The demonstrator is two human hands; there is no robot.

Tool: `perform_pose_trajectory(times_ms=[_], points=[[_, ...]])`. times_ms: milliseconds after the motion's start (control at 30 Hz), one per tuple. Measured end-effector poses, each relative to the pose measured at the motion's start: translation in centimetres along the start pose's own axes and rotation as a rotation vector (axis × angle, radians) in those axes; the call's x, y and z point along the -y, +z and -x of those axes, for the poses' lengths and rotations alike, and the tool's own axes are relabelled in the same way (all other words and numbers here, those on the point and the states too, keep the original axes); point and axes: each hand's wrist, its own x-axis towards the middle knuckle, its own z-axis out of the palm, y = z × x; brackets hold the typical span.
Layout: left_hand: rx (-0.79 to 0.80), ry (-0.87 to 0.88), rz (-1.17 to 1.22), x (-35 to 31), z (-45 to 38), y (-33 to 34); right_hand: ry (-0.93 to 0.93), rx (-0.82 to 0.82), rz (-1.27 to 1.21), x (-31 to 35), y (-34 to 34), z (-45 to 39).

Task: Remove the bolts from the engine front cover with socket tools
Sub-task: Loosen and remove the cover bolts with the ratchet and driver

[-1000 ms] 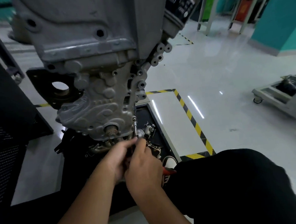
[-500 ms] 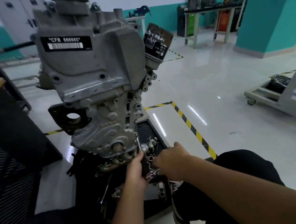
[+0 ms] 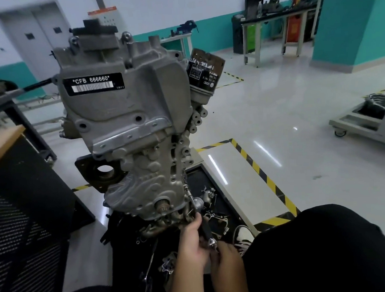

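Glossy pale workshop floor [image 3: 275,123] all round, with yellow-and-black hazard tape [image 3: 262,175] boxing a bay, teal-banded walls and a workbench [image 3: 281,23] well behind. Head view only. Stood upright on a dark parts tray [image 3: 213,185] strewn with small metal pieces: the engine [image 3: 123,118], its front cover [image 3: 144,188] facing the camera at the low end, an oil filter [image 3: 203,71] jutting from the upper right side. Ran up and away from the fingers, long axis slanting toward the cover's lower right edge: the socket ratchet [image 3: 202,219], head and extension seated near a bolt there, though the bolt itself too small to make out. Wrapped round the black handle from the left, the left hand [image 3: 190,246], thumb reaching up along the shaft, nearer the cover. Curled at the handle's chrome butt end, just below and touching the left, the right hand [image 3: 226,262]; grasping the end, by the look of it. Judged mid-loosening at that lower right corner, with the next swing needing room beside the tray's clutter.
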Motion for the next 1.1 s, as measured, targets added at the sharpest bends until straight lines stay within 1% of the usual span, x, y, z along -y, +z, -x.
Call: perform_pose_trajectory(times_ms=[33, 100, 167, 200, 233, 267, 333, 367, 400, 433, 500, 567, 667, 800, 833, 900, 1033, 1100], points=[[-0.007, 0.014, -0.034, -0.1, -0.1, 0.1, 0.006, 0.031, 0.014, -1.0, 1.1, -0.3], [-0.034, 0.057, -0.101, -0.3, -0.5, 0.4, -0.025, -0.058, -0.037, -1.5, 2.0, -0.3], [-0.048, 0.096, -0.156, -0.5, -0.5, 0.8, -0.04, -0.096, -0.102, -2.1, 2.7, -0.7], [-0.055, 0.104, -0.17, -0.6, -0.5, 1.0, -0.047, -0.104, -0.104, -2.0, 2.8, -1.0], [-0.058, 0.114, -0.173, -0.7, -0.4, 1.2, -0.054, -0.146, -0.107, -1.8, 2.7, -1.3], [-0.066, 0.126, -0.17, -0.8, -0.4, 1.4, -0.051, -0.201, -0.1, -1.6, 2.6, -1.7], [-0.09, 0.158, -0.17, -0.7, -0.5, 1.6, -0.066, -0.372, -0.025, -1.4, 2.1, -2.5], [-0.099, 0.174, -0.168, -0.6, -0.5, 1.6, -0.085, -0.458, 0.019, -1.3, 1.9, -3.0], [-0.097, 0.185, -0.155, -0.5, -0.5, 1.7, -0.13, -0.506, 0.061, -1.3, 1.8, -3.2], [-0.084, 0.188, -0.139, -0.5, -0.4, 1.7, -0.188, -0.51, 0.092, -1.2, 1.6, -3.3], [-0.062, 0.183, -0.111, -0.4, -0.5, 1.7, -0.226, -0.421, 0.058, -1.2, 1.6, -3.2], [-0.04, 0.177, -0.112, -0.6, -0.4, 1.6, -0.177, -0.357, 0.021, -1.7, 1.9, -2.9], [0.05, 0.123, -0.194, -1.3, -0.5, 1.2, -0.136, -0.343, -0.07, -1.7, 2.1, -2.7], [0.138, 0.029, -0.372, -2.1, -1.3, 0.4, 0.059, -0.334, -0.193, -1.0, 2.1, -3.4], [0.148, 0.018, -0.406, -2.1, -1.4, 0.3, 0.066, -0.323, -0.203, -1.0, 2.3, -3.5], [0.143, 0.012, -0.432, -1.9, -1.5, 0.2, 0.016, -0.306, -0.14, -1.2, 2.5, -3.5], [0.084, 0.075, -0.398, -1.4, -1.5, 0.0, -0.085, -0.339, 0.132, -1.9, 2.7, -3.5], [0.063, 0.12, -0.4, -1.2, -1.6, 0.1, -0.106, -0.351, 0.118, -1.8, 2.4, -3.4]])
